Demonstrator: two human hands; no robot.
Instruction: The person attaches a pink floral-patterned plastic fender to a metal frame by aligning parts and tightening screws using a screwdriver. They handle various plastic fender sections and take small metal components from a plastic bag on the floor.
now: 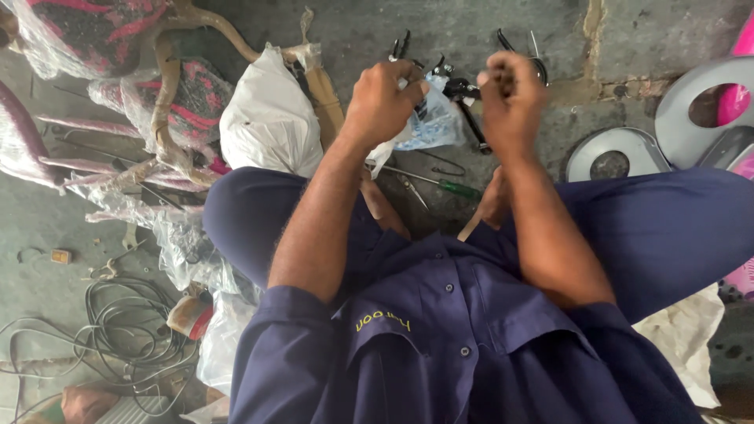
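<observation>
My left hand [382, 100] is closed on a small clear plastic bag [430, 124] with bluish contents, held above the floor between my knees. My right hand [510, 98] is a fist a little to the right of the bag; it is blurred and I cannot tell whether it pinches something small. Below the hands a green-handled screwdriver [440, 184] lies on the concrete floor. Dark pliers and other hand tools [463, 90] lie just beyond the bag.
A white plastic sack [269, 118] sits by my left knee. Plastic-wrapped red-patterned chair parts [177, 102] are stacked at the left. Coiled black cable [126, 330] lies at the lower left. Grey round fan parts [616, 153] and pink pieces [734, 98] are at the right.
</observation>
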